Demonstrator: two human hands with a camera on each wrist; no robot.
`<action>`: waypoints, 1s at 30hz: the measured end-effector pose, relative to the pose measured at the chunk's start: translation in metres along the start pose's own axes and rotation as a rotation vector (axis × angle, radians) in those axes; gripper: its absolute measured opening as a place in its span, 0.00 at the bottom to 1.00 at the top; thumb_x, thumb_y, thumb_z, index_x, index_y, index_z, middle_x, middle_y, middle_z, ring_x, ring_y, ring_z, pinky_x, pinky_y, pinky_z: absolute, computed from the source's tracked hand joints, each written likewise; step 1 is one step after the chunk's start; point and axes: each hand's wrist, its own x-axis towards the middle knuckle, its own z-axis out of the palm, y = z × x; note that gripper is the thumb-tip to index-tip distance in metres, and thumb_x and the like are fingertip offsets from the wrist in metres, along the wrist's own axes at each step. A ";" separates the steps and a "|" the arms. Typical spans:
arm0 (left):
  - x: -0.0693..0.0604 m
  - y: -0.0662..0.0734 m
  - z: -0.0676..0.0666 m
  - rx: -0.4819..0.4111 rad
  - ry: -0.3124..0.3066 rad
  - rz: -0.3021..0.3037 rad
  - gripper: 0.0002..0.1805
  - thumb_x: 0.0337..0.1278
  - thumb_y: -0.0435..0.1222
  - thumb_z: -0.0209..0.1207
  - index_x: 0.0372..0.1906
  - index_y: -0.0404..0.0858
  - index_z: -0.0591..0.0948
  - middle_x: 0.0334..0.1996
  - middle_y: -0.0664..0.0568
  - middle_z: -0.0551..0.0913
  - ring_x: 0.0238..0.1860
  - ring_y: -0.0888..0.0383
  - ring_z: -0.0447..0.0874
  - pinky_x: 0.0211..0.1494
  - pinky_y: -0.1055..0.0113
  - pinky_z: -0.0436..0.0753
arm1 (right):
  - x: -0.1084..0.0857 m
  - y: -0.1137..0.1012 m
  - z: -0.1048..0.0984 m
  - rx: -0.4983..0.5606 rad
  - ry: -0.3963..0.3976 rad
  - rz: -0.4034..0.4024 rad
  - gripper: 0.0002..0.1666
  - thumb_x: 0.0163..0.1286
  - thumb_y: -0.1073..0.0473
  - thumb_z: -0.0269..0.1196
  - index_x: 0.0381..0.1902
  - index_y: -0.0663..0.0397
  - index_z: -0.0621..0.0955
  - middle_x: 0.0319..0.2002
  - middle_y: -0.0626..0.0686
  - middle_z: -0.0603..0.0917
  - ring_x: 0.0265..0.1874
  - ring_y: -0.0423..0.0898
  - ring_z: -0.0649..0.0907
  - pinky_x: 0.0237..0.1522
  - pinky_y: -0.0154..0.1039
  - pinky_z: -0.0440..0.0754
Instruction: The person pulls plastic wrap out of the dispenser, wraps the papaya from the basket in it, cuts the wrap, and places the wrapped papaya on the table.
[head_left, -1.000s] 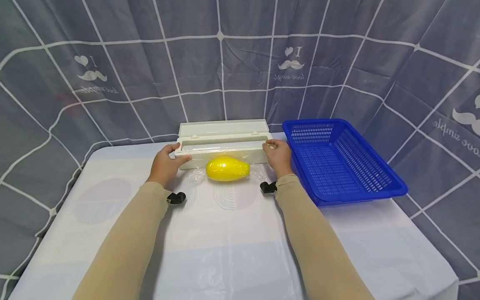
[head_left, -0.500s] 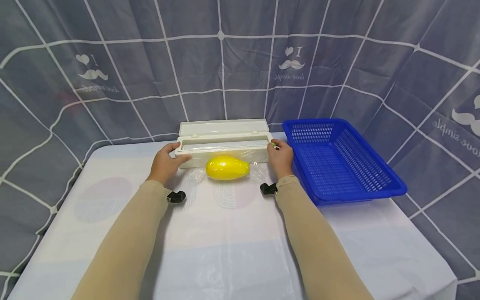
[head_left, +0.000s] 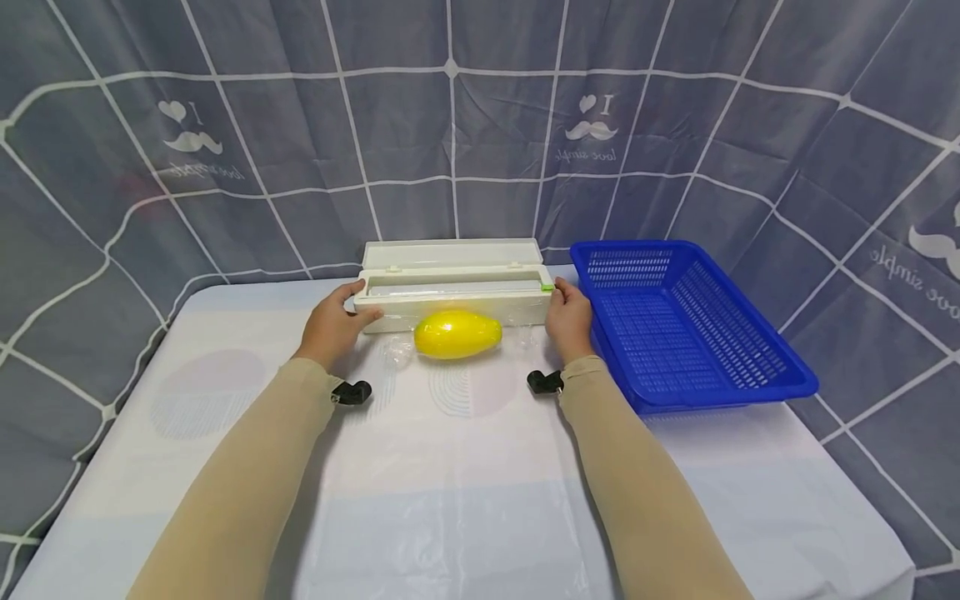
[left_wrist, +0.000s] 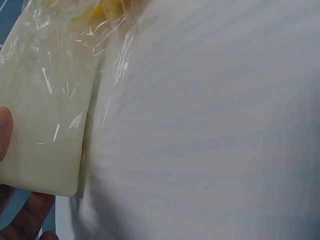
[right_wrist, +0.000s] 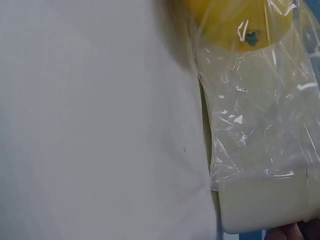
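Observation:
A long white box [head_left: 452,307] stands at the table's back, its lid [head_left: 452,252] raised behind it and a pale roll [head_left: 459,288] inside. My left hand [head_left: 332,327] grips the box's left end, thumb on the front. At the right end, my right hand [head_left: 569,322] holds the box beside a small green piece [head_left: 547,287]. Against the box front lies a yellow oval object [head_left: 457,334] under clear film [right_wrist: 245,115], which hangs over the box in both wrist views. Only fingertips [left_wrist: 30,215] of the left hand and a bit of the right [right_wrist: 287,232] show there.
A blue perforated basket [head_left: 686,325] stands right of the box, close to my right hand. A grey checked curtain [head_left: 495,125] hangs behind the table and on both sides. A pale patterned cloth [head_left: 450,517] covers the table.
My right hand has shifted slightly right, from the slot's right corner to the box's right end, and the green piece now shows. The left hand keeps its grip. The view has shifted slightly.

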 end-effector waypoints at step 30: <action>-0.004 0.002 0.006 -0.065 0.102 0.160 0.19 0.68 0.40 0.69 0.60 0.39 0.87 0.72 0.39 0.67 0.57 0.41 0.74 0.60 0.52 0.77 | -0.007 -0.017 0.005 -0.456 -0.108 -0.409 0.07 0.74 0.57 0.69 0.41 0.53 0.92 0.55 0.55 0.88 0.64 0.60 0.75 0.69 0.60 0.66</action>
